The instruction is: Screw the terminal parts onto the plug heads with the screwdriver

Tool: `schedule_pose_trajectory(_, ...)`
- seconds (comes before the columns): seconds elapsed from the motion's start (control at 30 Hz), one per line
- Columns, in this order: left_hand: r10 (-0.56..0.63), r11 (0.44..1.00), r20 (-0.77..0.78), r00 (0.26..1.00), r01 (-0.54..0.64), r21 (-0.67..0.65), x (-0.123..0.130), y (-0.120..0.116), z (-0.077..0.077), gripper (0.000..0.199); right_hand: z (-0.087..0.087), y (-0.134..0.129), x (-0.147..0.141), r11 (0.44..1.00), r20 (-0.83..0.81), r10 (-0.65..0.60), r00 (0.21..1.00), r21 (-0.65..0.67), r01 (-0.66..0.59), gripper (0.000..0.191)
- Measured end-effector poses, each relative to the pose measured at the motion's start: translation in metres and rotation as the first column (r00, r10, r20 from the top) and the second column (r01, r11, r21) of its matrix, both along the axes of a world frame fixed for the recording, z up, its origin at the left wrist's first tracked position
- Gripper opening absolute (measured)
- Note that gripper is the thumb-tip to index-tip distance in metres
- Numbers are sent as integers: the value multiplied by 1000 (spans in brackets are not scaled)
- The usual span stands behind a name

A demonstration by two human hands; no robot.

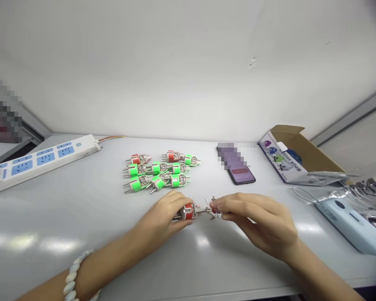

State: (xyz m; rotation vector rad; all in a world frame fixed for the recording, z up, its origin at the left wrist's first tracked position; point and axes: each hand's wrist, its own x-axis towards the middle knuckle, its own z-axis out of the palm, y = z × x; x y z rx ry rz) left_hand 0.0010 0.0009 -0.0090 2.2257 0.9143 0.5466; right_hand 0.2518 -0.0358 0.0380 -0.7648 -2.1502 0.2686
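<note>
Over the tabletop (207,267), the left hand (167,211) clamps a red plug (188,212), the right hand (260,217) pinches a slim metal tool (204,211) toward it, and an open cardboard box (277,158) contains something blue (293,156).

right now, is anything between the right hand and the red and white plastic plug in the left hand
Yes, a thin metal shaft extends from the right hand towards the plug; small pale pieces are beside it.

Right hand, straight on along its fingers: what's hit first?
Likely the red plug in the left hand. The thin metal rod in the right hand points at it and seems to reach it. Depth is unclear: the small pale parts beside the rod may come first.
</note>
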Motion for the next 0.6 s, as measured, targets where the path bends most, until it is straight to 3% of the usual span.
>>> schedule_pose_trajectory(0.33, 2, 1000, -5, 1000, -2, 13, 0, 1, 0, 20, 0, -3, -6, 997, -44, -70, 997, -16, 70, 9)
schedule_pose_trajectory(0.6, 27, 1000, -29, 999, -27, 5, -1, 0, 3, 22, -3, 11, 1, 967, -174, -120, 977, -243, 75, 7)
